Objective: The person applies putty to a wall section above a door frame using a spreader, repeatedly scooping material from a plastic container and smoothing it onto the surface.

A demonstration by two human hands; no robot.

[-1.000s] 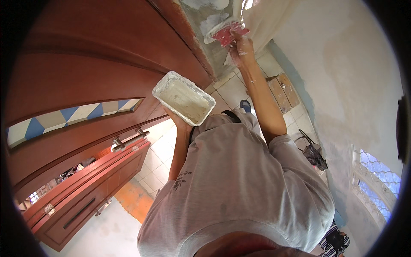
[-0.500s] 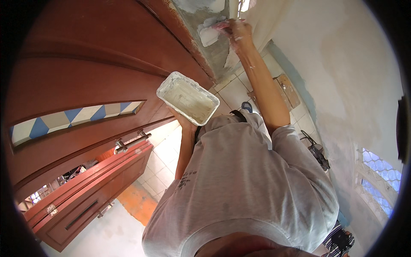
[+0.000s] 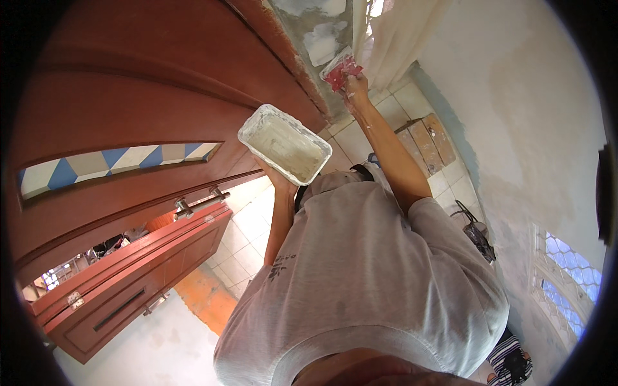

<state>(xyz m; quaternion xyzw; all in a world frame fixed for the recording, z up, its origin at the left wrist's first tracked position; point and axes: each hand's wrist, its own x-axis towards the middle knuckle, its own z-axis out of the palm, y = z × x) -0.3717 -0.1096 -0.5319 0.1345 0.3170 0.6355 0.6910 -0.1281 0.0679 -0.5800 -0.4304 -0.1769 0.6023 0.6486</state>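
Note:
My left hand (image 3: 279,176) grips a white rectangular plastic tub (image 3: 317,168) from beneath and along its near side. The tub is tilted toward me, its inside smeared with pale, creamy filler. Up ahead, my right hand (image 3: 356,88) is closed on a red putty knife (image 3: 338,72) with white filler stuck on its far edge. Beside the knife stands a narrow grey cement wall strip (image 3: 336,103), bearing a white filler patch (image 3: 322,42) just beyond the blade. White smears mark my right fingers and wrist.
A reddish-brown door (image 3: 141,58) fills the left, with a metal handle (image 3: 199,202) and a second brown door panel (image 3: 141,276) below it. A pale curtain (image 3: 402,38) hangs past my right hand. A wooden board stool (image 3: 427,140) and a dark bag (image 3: 476,233) rest on the tiles.
My right hand has drawn the putty knife back from the filler patch toward me, turning its red face into view. The tub in my left hand has barely shifted.

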